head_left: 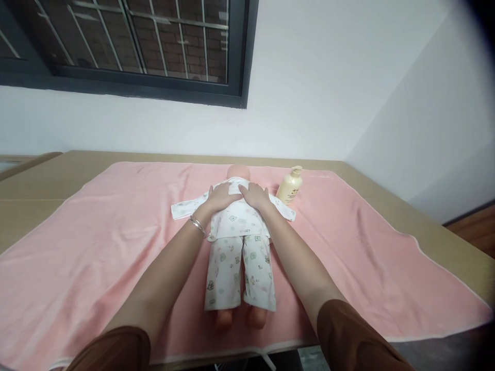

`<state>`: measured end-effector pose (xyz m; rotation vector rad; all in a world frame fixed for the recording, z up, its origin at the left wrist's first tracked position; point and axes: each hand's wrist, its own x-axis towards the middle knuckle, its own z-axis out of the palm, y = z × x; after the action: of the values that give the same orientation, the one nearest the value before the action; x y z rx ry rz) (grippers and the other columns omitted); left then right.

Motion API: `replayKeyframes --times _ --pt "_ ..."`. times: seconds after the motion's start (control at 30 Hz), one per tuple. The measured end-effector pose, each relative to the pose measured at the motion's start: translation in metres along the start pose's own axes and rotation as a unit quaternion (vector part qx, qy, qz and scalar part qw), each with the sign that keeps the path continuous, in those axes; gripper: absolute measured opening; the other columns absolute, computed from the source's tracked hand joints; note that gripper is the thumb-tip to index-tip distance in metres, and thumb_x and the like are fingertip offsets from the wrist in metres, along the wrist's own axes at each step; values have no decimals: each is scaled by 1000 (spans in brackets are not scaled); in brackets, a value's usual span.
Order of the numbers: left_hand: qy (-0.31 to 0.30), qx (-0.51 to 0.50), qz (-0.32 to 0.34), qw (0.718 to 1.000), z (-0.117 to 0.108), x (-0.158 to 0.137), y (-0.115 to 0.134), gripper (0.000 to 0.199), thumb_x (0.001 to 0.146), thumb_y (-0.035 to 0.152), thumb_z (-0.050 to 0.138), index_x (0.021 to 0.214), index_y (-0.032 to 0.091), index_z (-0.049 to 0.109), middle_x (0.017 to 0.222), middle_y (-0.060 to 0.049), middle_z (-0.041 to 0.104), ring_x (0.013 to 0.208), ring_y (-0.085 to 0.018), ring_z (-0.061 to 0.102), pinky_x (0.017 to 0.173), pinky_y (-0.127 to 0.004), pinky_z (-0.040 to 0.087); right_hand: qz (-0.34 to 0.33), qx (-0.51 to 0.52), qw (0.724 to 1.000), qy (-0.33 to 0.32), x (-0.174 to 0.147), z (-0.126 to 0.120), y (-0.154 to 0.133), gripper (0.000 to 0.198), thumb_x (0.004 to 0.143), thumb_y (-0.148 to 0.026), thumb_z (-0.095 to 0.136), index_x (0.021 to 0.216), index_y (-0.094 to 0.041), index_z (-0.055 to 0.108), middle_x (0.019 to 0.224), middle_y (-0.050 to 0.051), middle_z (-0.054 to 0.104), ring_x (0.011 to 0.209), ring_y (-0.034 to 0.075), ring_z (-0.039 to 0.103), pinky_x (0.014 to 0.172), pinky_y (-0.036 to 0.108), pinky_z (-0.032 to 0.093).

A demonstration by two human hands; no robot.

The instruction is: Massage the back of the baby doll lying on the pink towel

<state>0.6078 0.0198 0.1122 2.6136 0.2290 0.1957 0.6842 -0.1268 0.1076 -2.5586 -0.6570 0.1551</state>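
Note:
A baby doll (240, 221) in a white patterned top and trousers lies on a pink blanket (135, 232), its head at the far end and its feet toward me. Its sleeves stretch out to both sides. My left hand (223, 197) lies flat on the upper part of the doll's body, fingers extended, a silver bangle at the wrist. Beside it, my right hand (255, 196) rests flat on the same area, the thumbs close together. Neither hand grips anything. Both palms are hidden against the cloth.
A cream pump bottle (290, 186) stands on the blanket just right of the doll's shoulder. The blanket covers much of a wooden table (46, 180). Behind it rises a white wall (301, 93) with a dark-framed, barred window (154, 41).

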Motion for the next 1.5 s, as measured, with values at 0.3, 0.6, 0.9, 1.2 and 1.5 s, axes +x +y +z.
replayKeyframes --times 0.3,0.6,0.9,1.2,1.5 --pt "126 -281 -20 951 -13 5 -16 34 84 26 60 113 17 74 122 -10 75 114 -25 69 102 -36 53 -16 19 997 69 3 -15 -4 56 101 -33 34 151 -14 49 165 15 32 153 30 29 123 48 24" --pt "235 -382 -26 893 5 18 -8 29 87 30 50 91 16 75 108 -12 76 109 -27 68 100 -38 49 -204 -68 975 58 -18 4 -26 48 104 -38 41 146 -20 56 161 14 41 150 33 32 122 54 21" --pt "307 -470 -79 824 -12 11 1 15 83 29 59 81 20 70 102 -8 73 109 -26 65 100 -38 46 -164 -59 982 74 -18 4 -27 53 102 -40 41 145 -13 55 162 17 37 151 34 30 122 53 21" --pt "350 -678 -223 606 -63 -6 6 8 81 21 57 88 20 61 117 -9 66 113 -21 66 98 -37 52 -98 -59 993 35 -27 3 -37 70 104 -46 38 157 -1 33 167 24 20 156 37 15 124 54 15" --pt "369 -699 -180 586 -106 -23 2 11 83 27 54 92 24 59 117 -9 68 119 -21 66 108 -39 50 -158 -31 987 -3 -41 -38 -34 36 100 -34 47 120 -12 66 131 19 65 120 32 60 100 42 45"
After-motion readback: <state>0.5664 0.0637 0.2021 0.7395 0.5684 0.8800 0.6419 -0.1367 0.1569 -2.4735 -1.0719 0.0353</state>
